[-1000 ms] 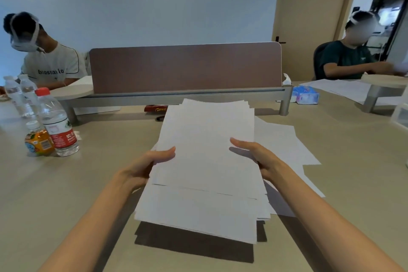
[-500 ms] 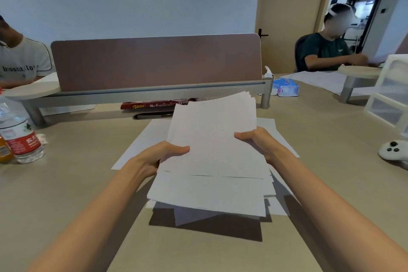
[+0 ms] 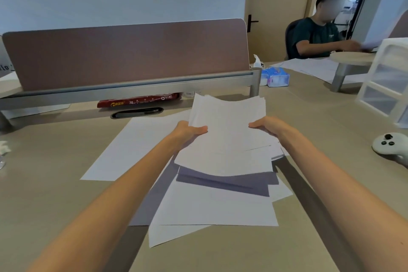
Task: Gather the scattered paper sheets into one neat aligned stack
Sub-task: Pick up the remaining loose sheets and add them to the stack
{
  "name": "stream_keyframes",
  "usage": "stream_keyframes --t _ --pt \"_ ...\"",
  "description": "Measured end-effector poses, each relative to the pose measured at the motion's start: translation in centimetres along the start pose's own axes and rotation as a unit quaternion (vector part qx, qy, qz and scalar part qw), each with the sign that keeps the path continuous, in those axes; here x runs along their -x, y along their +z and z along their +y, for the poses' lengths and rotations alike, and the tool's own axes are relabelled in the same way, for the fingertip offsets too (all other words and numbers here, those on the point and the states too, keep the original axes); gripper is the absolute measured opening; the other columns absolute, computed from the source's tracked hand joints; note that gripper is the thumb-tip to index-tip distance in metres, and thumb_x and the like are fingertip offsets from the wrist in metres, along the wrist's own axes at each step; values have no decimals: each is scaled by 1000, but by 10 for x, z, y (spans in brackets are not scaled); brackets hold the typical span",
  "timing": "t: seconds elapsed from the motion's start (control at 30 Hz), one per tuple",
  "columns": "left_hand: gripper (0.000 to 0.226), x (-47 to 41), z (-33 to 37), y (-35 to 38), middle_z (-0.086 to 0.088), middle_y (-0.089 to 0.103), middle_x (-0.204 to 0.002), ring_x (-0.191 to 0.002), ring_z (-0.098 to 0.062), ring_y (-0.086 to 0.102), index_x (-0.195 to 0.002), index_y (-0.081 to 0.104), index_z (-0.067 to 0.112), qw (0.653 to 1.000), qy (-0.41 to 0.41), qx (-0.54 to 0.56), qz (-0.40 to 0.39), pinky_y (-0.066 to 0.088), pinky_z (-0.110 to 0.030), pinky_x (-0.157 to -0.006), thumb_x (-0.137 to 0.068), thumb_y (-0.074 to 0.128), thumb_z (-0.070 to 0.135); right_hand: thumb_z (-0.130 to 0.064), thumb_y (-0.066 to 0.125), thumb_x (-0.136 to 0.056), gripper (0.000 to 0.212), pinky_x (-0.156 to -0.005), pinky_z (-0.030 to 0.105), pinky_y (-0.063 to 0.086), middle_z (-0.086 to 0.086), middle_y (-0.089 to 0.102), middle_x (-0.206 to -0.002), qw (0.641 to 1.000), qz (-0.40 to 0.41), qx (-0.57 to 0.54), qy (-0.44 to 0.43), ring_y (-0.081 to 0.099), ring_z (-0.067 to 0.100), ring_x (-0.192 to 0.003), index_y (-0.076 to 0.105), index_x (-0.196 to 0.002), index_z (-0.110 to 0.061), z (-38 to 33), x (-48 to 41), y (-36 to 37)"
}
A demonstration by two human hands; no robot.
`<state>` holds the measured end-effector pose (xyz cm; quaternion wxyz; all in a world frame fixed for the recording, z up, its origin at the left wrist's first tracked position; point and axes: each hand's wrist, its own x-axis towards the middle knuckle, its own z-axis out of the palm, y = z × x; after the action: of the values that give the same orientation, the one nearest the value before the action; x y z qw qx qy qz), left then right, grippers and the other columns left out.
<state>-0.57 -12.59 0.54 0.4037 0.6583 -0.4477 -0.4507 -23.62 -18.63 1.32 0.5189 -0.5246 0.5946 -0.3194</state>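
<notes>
I hold a loose bundle of white paper sheets [image 3: 227,130] above the desk, its edges uneven and fanned at the near end. My left hand [image 3: 187,133] grips its left edge and my right hand [image 3: 268,127] grips its right edge. Under the bundle, several more white sheets [image 3: 216,207] lie skewed on the beige desk [image 3: 55,194]. One single sheet [image 3: 136,148] lies apart to the left, partly under my left forearm.
A brown divider panel [image 3: 125,55] on a grey rail crosses the desk behind the papers, with a red packet [image 3: 139,100] under it. A tissue pack [image 3: 276,76], white plastic drawers [image 3: 386,79] and a white controller [image 3: 388,146] sit at right. A seated person [image 3: 315,33] works at the far right.
Both hands have carried the bundle farther away and higher. More sheets lying on the desk under it have come into sight. My view has turned right, and the bottles have left the frame.
</notes>
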Motion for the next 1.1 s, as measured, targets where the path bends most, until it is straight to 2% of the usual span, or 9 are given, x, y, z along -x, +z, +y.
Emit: stream_keyframes --t 0.07,0.17,0.3,0.37,0.47,0.53,0.8,0.97,1.1 --pt "52 -9 -8 6 -4 57 -110 -81 -14 56 -128 46 -5 999 -5 -22 26 42 -23 -79 -88 70 18 -5 67 -86 32 -45 7 40 6 66 -111 1000 11 6 23 61 9 -80 62 -115 5 10 -10 3" --pt "59 -16 -13 6 -6 58 -117 -95 -24 53 -123 48 2 976 -35 -198 82 46 -34 -79 -84 71 40 1 73 -78 24 -43 11 47 11 70 -91 999 -2 -21 46 68 7 -53 64 -101 2 22 -24 6" --pt "66 -25 -10 5 -11 53 -131 -120 -31 50 -125 53 10 911 -42 -397 99 44 -40 -91 -80 64 57 -33 85 -22 94 -87 41 55 14 65 -115 997 41 51 39 64 30 -105 64 -111 -9 62 -111 -7" --pt "66 -27 -7 6 -13 48 -136 -123 -33 46 -126 53 11 901 -51 -421 93 43 -40 -94 -80 64 57 -27 84 -26 84 -73 34 57 14 70 -105 997 48 26 62 68 27 -93 67 -105 -5 51 -101 -6" --pt "46 -31 -3 6 -10 57 -122 -105 -28 54 -107 52 10 917 -63 -387 67 46 -35 -82 -83 65 48 -4 75 -72 15 -37 13 37 7 64 -45 995 42 -31 86 58 10 -35 61 -73 -2 16 -40 2" --pt "41 -32 -2 6 -8 57 -112 -98 -26 54 -101 48 10 924 -63 -371 66 45 -34 -80 -85 66 44 5 66 -79 16 -36 11 33 7 56 -35 994 53 -53 83 52 10 -27 55 -70 -3 14 -37 -2" --pt "63 -31 0 2 -11 57 -124 -102 -28 53 -119 51 7 956 -88 -272 70 48 -36 -80 -77 76 46 16 57 -82 23 -25 11 22 11 45 -86 991 61 -101 67 57 17 -27 49 -75 -4 12 -35 -5" --pt "67 -33 1 0 -9 51 -110 -95 -29 49 -126 47 1 983 -91 -146 60 42 -35 -78 -76 80 31 9 61 -82 24 -39 20 38 5 37 -72 984 69 -134 95 52 12 -23 46 -72 -6 19 -32 -1" --pt "37 -30 10 -1 -3 60 -101 -76 -14 60 -113 58 8 995 -42 -85 22 44 -23 -59 -82 75 21 11 59 -82 26 -51 23 35 6 37 -60 981 89 -147 94 52 12 -27 45 -68 -6 22 -29 -2"
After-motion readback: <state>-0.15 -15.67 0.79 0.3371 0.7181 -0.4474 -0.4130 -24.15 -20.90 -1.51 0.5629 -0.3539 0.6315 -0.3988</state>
